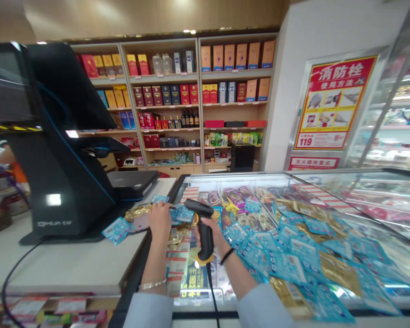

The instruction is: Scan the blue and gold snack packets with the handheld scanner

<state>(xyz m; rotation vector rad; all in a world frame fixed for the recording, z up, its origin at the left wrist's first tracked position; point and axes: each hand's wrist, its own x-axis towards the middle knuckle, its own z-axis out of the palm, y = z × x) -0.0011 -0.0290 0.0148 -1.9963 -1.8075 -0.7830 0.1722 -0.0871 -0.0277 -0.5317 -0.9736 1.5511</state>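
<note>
My right hand (212, 230) is wrapped round the grip of a black and yellow barcode scanner (207, 239), its head pointing left and its cable hanging down. My left hand (160, 221) is at the counter's edge, fingers bent over a shiny gold packet (140, 211); the fingertips are partly hidden. Just beyond that hand lies a blue packet (160, 199), and another blue packet (116, 231) is flat on the counter to its left. Right of the scanner, a heap of blue packets (290, 266) and gold packets (338, 271) covers the glass top.
A black checkout terminal (71, 182) stands on the white counter (89, 269) at left, with a dark flat-topped unit (133, 180) behind it. The glass-topped freezer (198, 296) holds colourful packs. Shelves of boxes (189, 93) line the back wall, beside a red notice (335, 102).
</note>
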